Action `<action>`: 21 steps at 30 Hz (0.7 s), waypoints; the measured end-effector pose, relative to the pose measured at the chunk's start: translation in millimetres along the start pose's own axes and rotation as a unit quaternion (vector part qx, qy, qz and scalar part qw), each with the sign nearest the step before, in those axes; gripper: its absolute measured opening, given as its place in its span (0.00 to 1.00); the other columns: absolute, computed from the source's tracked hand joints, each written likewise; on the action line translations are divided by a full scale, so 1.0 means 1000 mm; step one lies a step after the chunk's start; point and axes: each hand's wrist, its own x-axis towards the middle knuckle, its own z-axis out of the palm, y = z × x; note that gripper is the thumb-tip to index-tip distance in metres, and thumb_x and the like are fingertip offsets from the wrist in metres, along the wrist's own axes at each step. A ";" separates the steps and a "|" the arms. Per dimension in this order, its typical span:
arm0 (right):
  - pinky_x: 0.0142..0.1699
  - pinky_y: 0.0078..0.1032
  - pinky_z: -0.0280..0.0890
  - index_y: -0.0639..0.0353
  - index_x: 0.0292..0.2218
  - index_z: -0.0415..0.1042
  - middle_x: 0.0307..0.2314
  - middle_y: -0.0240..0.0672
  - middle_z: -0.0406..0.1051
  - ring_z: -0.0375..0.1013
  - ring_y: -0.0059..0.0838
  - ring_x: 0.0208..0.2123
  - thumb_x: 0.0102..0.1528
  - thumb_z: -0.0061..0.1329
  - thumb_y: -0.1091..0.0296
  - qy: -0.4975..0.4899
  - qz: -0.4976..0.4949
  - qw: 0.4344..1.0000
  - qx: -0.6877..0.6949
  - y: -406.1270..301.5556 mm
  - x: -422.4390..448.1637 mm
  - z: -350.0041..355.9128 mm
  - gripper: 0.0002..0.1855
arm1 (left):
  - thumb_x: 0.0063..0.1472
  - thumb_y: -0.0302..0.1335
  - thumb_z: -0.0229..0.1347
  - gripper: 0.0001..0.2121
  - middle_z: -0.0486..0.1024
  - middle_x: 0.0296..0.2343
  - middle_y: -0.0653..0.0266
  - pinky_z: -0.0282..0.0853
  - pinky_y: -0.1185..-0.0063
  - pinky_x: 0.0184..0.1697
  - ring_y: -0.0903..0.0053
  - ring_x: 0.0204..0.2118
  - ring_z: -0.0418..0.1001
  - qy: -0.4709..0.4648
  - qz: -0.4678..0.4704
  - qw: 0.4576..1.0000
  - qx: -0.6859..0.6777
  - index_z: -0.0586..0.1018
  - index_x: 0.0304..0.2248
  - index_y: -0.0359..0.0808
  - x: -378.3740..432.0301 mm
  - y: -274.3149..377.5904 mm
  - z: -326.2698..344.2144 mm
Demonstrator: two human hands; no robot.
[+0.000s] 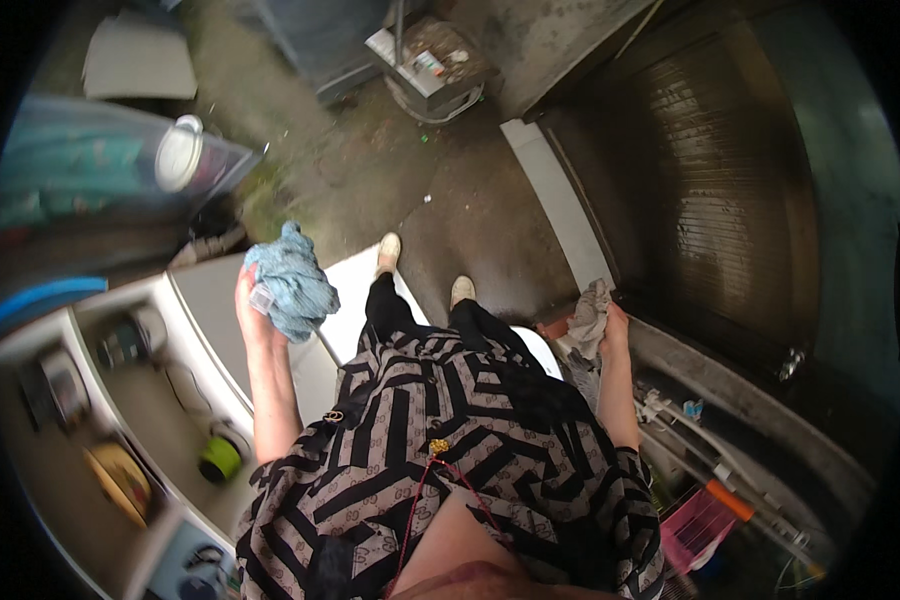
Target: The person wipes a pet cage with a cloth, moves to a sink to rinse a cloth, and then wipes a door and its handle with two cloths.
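Note:
My left hand [253, 307] grips a bunched light-blue cloth [292, 281] with a white tag, held over the top of a white shelf unit [206, 296]. A crumpled grey-beige cloth [591, 311] is in my right hand [615, 328], out to the right side near a low concrete ledge. The fingers of both hands are partly hidden by the cloths. My two shoes stand on the wet floor between the hands.
Open shelves at left hold a green item [220, 459] and a yellow item [120, 484]. A plastic-covered stack with a white round lid [178, 156] stands beyond. Ahead is a littered block [439, 56]. Poles and a pink basket [694, 529] lie at right, beside a concrete ledge [727, 375].

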 end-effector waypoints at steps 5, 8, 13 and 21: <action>0.51 0.39 0.64 0.66 0.48 0.63 0.44 0.44 0.67 0.68 0.41 0.45 0.60 0.35 0.64 -0.098 0.064 0.975 0.189 0.038 0.001 0.031 0.18 | 0.60 0.30 0.42 0.15 0.73 0.38 0.57 0.68 0.74 0.45 0.69 0.40 0.73 -0.059 -0.023 0.995 0.072 0.69 0.43 0.31 0.026 -0.002 0.042; 0.51 0.39 0.65 0.68 0.48 0.62 0.44 0.47 0.66 0.68 0.40 0.45 0.60 0.37 0.65 -0.165 0.031 0.938 0.302 0.003 -0.021 0.103 0.19 | 0.62 0.32 0.42 0.15 0.73 0.40 0.57 0.67 0.72 0.47 0.69 0.42 0.72 -0.165 -0.042 0.978 0.123 0.69 0.44 0.33 0.067 0.010 0.050; 0.51 0.37 0.64 0.67 0.47 0.63 0.43 0.45 0.68 0.68 0.41 0.44 0.60 0.34 0.62 -0.039 0.103 0.908 0.404 -0.065 -0.081 0.151 0.20 | 0.61 0.34 0.44 0.18 0.71 0.43 0.56 0.67 0.72 0.48 0.69 0.43 0.71 -0.207 -0.140 0.957 0.150 0.68 0.48 0.33 0.080 0.029 0.137; 0.52 0.35 0.63 0.67 0.50 0.61 0.46 0.43 0.66 0.66 0.39 0.48 0.59 0.36 0.63 -0.087 -0.005 0.886 0.456 -0.041 -0.135 0.089 0.21 | 0.58 0.28 0.45 0.20 0.69 0.45 0.55 0.65 0.71 0.50 0.68 0.47 0.69 -0.400 -0.296 0.862 0.095 0.64 0.50 0.33 0.076 -0.040 0.269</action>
